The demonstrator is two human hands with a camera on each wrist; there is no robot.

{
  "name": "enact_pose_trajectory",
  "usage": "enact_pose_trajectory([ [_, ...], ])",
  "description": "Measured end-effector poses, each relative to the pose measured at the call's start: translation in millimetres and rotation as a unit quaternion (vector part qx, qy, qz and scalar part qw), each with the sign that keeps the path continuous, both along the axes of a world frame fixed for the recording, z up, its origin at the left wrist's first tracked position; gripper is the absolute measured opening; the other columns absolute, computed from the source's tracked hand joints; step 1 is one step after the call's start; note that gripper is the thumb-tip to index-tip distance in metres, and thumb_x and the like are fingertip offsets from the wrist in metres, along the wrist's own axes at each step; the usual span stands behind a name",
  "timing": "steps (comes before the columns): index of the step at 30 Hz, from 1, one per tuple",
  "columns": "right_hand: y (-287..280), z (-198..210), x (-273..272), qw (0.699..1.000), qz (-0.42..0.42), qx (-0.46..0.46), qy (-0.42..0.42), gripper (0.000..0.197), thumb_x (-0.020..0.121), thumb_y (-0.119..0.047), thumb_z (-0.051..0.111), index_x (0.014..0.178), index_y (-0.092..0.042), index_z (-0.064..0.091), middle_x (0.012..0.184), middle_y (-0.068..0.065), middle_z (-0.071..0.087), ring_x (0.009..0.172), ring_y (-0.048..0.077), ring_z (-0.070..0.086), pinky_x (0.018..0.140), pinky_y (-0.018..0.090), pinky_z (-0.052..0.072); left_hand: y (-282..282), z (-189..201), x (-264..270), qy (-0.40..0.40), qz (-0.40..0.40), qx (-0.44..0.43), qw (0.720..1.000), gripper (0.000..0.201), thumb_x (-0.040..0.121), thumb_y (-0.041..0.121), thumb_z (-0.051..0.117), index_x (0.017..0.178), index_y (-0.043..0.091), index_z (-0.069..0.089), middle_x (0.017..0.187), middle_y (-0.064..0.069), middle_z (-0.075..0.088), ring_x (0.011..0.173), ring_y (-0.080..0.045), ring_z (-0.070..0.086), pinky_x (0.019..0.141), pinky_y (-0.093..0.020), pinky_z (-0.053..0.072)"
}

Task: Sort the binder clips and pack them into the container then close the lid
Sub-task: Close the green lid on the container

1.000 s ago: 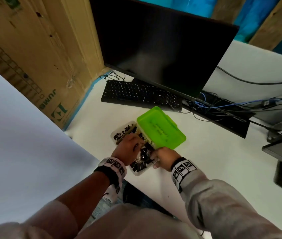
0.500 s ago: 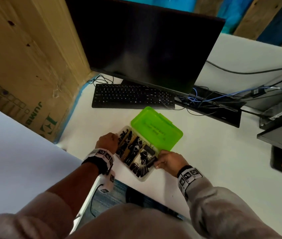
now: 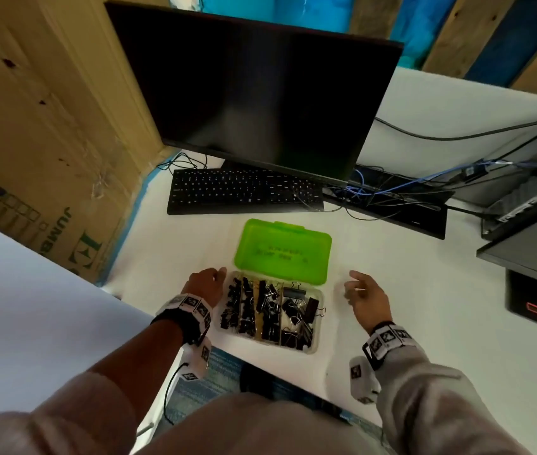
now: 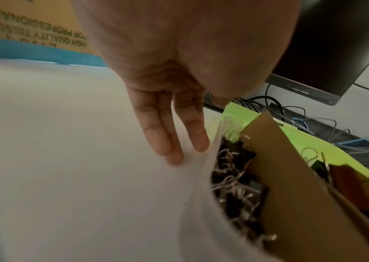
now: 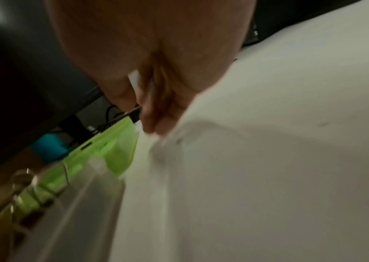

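While both hands sit empty on either side of it, the container point(image 3: 318, 318) lies nearest the desk's front edge, a clear shallow tray split by brown cardboard dividers point(image 4: 291, 177) and filled with black binder clips point(image 3: 270, 307). At its nine o'clock the left hand point(image 3: 206, 285) has relaxed, nearly straight fingers point(image 4: 156, 134) close beside the tray's wall, gripping nothing. At three o'clock the right hand point(image 3: 367, 298) hovers a little apart with fingers loosely spread and nothing in them; its wrist view is too blurred to add more.

Loaded with steel clips, the tray probably feels heavier than it looks, and its thin plastic walls likely flex, so holding it by the two short ends seems safest. Some wire handles stand proud of the rim on the right side and could foul the closing.

At twelve o'clock the green lid point(image 3: 281, 251) lies folded back flat, joined along the tray's far edge. It looks light, stiff and smooth; its far edge, nearest the keyboard point(image 3: 244, 192), is the sensible place to lift and swing it over. Beyond stands the dark monitor point(image 3: 260, 93).
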State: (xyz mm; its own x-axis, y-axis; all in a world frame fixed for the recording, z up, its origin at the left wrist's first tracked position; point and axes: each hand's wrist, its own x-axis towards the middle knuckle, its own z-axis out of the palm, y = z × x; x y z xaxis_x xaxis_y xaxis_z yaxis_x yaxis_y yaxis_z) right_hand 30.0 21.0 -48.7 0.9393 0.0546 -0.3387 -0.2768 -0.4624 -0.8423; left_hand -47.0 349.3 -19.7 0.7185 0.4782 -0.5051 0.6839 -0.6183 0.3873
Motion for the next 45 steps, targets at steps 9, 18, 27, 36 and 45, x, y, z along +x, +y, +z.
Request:
enact_pose_trajectory([
  [9,36,46,8,0.964,0.025,0.155,0.213,0.043,0.095,-0.054,0.032,0.119,-0.021,0.045,0.108,0.0,0.056,0.101,0.022,0.055,0.076,0.038,0.051,-7,3,41,-0.082,0.161,-0.257,0.949,0.11,0.058,0.097,0.019,0.145,0.03,0.019,0.147,-0.004,0.04,0.129,-0.03,0.043,0.108,-0.054,0.032],
  [18,32,57,9,0.945,-0.007,0.244,0.216,0.046,0.092,-0.063,0.023,0.125,-0.041,0.046,0.117,-0.01,0.051,0.119,0.022,0.046,0.098,0.062,0.03,-25,41,36,-0.105,0.202,-0.423,0.877,0.072,0.083,0.074,0.005,0.137,0.038,0.037,0.134,0.002,0.045,0.124,-0.023,0.044,0.104,-0.07,0.021],
  [27,13,55,9,0.958,-0.026,0.194,0.21,0.054,0.09,-0.063,0.036,0.105,-0.017,0.059,0.12,-0.002,0.059,0.115,0.02,0.053,0.088,0.052,0.049,-25,35,24,-0.112,0.197,-0.397,0.889,0.032,0.09,0.05,0.048,0.106,0.022,0.054,0.116,-0.001,0.057,0.107,-0.023,0.054,0.093,-0.046,0.045],
  [36,17,39,-20,0.968,0.088,-0.035,0.231,0.084,0.054,-0.07,0.073,0.116,-0.017,0.052,0.112,0.002,0.066,0.102,0.02,0.063,0.073,0.037,0.057,-41,8,-18,-0.022,0.068,-0.099,0.993,0.059,0.073,0.059,0.067,0.112,0.016,0.057,0.105,-0.004,0.065,0.092,-0.022,0.06,0.08,-0.029,0.048],
  [45,27,41,-22,0.983,0.033,-0.023,0.178,0.045,0.061,-0.027,0.085,0.101,-0.014,0.069,0.101,0.001,0.071,0.097,0.021,0.067,0.095,0.041,0.052,-46,21,-15,-0.024,0.095,-0.076,0.992,0.057,0.071,0.063,0.066,0.105,0.018,0.062,0.1,-0.003,0.068,0.081,-0.024,0.066,0.069,-0.033,0.059],
])
